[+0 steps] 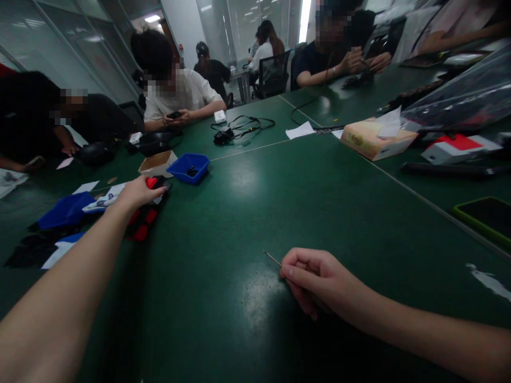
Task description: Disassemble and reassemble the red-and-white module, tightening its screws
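1. My right grip [315, 279] pinches a thin metal rod [273, 258] above the counter [215, 223]; I'd keep its tip steady.
2. My left grip [139, 192] touches red-black pieces [146, 219] near the blue tray [195, 177]; closure I can't tell, so I'd stay gentle.

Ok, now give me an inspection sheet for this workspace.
Surface: green tabletop, showing light reflections.
Work items: thin metal rod; red-and-black items, exact type unclear.
Clutter: blue tray holding small black pieces, open cardboard box beside it, tissue box farther right.
Grips: left grip on the red-and-black items; right grip pinching the rod.
Cables: black cable bundle, loosely looped beyond the tray.
Surroundings: seated people, glass partitions behind.
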{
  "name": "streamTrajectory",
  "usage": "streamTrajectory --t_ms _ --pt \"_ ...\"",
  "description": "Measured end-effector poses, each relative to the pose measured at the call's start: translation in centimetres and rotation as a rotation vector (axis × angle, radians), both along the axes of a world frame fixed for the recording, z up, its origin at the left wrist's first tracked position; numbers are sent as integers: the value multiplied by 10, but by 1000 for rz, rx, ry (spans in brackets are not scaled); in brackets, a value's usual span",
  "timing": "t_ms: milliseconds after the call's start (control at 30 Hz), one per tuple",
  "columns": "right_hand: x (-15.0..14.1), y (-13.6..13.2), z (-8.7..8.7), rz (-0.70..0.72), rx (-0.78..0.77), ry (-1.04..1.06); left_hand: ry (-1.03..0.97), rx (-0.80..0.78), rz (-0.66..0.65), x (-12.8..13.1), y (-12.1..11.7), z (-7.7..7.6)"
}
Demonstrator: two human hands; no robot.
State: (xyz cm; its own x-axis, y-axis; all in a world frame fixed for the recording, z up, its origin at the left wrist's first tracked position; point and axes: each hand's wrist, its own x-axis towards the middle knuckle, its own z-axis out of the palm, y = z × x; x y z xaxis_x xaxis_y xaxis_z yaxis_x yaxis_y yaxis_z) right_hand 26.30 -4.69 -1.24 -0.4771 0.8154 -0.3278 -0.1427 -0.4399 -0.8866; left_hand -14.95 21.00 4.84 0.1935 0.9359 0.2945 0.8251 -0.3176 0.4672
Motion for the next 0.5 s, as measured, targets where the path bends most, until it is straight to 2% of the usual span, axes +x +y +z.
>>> streamTrajectory --t_ms 133,233,333,400,433,500 --pt "0 1 -1 -1 13 0 95 52 247 3 -6 5" --pt "-1 0 0 -6 25 -2 91 111 345 9 -14 23" --pt "-1 0 0 -19 50 -13 28 171 369 23 -34 45" --pt "0 0 0 -46 90 -34 -85 181 331 42 -58 50" --pt "1 1 0 -61 111 -46 -180 152 296 55 -73 48" --pt "3 3 -1 -90 153 -62 -308 58 223 87 -107 33"
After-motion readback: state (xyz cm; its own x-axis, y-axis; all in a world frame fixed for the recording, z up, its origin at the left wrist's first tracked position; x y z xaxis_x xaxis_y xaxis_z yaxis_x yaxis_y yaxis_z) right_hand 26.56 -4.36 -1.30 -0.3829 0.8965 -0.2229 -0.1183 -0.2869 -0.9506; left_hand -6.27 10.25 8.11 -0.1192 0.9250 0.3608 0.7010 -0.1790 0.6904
